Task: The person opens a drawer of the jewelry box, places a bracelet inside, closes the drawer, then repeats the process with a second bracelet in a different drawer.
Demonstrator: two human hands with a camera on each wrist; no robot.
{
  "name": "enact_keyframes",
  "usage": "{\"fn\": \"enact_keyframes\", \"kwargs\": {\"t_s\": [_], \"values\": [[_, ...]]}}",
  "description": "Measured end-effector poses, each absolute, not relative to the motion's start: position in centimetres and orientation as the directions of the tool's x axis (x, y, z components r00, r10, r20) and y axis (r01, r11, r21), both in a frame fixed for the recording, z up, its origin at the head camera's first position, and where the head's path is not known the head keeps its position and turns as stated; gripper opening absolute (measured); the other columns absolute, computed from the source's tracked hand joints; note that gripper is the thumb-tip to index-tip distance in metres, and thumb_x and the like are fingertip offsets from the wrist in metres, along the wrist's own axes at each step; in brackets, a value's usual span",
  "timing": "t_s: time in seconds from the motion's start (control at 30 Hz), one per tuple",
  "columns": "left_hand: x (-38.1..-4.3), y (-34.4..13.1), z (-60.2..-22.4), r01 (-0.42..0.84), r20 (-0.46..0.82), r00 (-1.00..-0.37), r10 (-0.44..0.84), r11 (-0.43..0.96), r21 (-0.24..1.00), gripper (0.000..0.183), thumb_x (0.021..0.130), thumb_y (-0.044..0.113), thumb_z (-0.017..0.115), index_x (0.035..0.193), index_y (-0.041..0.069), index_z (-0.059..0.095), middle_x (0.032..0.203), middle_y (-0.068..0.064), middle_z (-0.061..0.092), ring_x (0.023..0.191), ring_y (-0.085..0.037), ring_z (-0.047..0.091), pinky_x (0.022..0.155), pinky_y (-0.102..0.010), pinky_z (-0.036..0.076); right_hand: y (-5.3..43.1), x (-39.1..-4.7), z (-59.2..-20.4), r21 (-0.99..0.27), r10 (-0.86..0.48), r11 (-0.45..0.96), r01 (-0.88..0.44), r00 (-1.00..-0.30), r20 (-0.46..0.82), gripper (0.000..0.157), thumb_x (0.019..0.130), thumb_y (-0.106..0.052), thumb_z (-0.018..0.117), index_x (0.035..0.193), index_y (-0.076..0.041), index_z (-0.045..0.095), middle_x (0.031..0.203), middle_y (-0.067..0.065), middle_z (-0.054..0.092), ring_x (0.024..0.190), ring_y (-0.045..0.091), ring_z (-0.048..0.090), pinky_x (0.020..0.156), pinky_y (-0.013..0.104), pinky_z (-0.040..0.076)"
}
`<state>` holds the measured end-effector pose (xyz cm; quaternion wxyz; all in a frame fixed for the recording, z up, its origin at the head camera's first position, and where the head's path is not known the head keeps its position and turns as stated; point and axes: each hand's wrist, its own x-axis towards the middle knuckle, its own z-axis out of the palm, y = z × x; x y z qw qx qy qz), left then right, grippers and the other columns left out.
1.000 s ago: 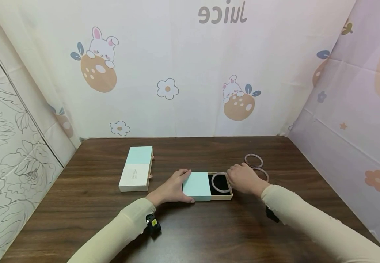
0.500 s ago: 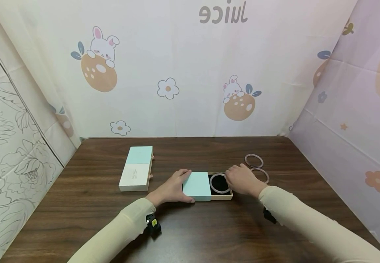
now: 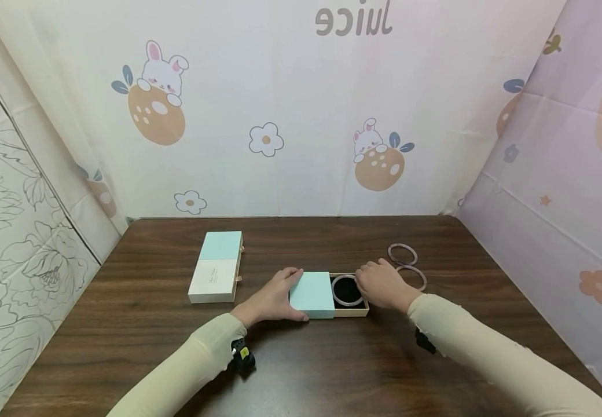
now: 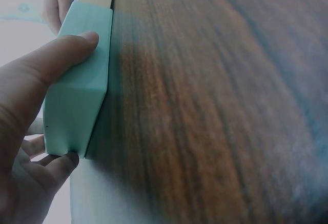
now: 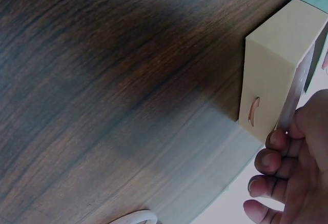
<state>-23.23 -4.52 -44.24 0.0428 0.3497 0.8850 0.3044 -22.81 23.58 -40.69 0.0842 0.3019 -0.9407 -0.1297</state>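
Note:
A slide-out jewelry box with a mint sleeve (image 3: 311,295) lies in the middle of the table. Its cream drawer (image 3: 351,313) is pulled out to the right and lined in black. My left hand (image 3: 271,299) grips the sleeve's left end, with the thumb along the near side. A pale purple bangle (image 3: 334,293) lies in the drawer on the black lining. My right hand (image 3: 383,284) is at the drawer's right end, its thumb and index finger pinching the bangle's edge in the right wrist view. A small copper-coloured pull tab (image 5: 253,112) shows on the drawer's end.
Two more bangles lie beyond my right hand, a far one (image 3: 402,245) and a nearer one (image 3: 424,279), close together. Another mint and white box (image 3: 215,278) with pull tabs stands at the left. A printed curtain (image 3: 301,174) hangs behind the table.
My right hand has shifted slightly left, and the bangle has moved left and settled flatter in the drawer. My left hand and the box have stayed put.

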Motion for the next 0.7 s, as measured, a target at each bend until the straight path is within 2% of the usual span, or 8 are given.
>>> {"fn": "enact_keyframes", "kwargs": {"t_s": [0.33,0.53,0.7], "values": [[-23.31,-4.53,-44.38,0.593,0.141,-0.752,0.644,0.568,0.570,0.101,0.070,0.039,0.083,0.146,-0.004,0.031,0.141,-0.017,0.036,0.121,-0.027,0.040,0.096,-0.041,0.040,23.40,-22.82,-40.55,0.329,-0.601,0.769,-0.549,-0.796,0.077,0.023,0.094,-0.017,0.055,0.072,-0.010,0.059,0.069,0.003,0.056,0.068,0.020,0.054,0.060,0.034,0.034],[-23.32,-4.56,-44.41,0.594,0.144,-0.752,0.643,0.567,0.571,0.101,0.070,0.039,0.083,0.146,-0.004,0.031,0.141,-0.017,0.036,0.122,-0.027,0.039,0.097,-0.042,0.039,23.39,-22.96,-40.57,0.438,-0.677,0.696,-0.569,-0.724,0.134,0.028,0.092,-0.019,0.058,0.065,-0.011,0.057,0.063,0.001,0.050,0.061,0.019,0.045,0.059,0.033,0.028],[-23.31,-4.56,-44.38,0.589,0.139,-0.755,0.641,0.571,0.571,0.101,0.071,0.039,0.083,0.147,-0.003,0.031,0.141,-0.016,0.036,0.122,-0.027,0.039,0.096,-0.041,0.040,23.26,-23.15,-40.67,0.483,-0.709,0.661,-0.574,-0.690,0.150,0.029,0.090,-0.020,0.059,0.064,-0.011,0.057,0.062,0.001,0.050,0.060,0.019,0.043,0.059,0.033,0.028]]}}
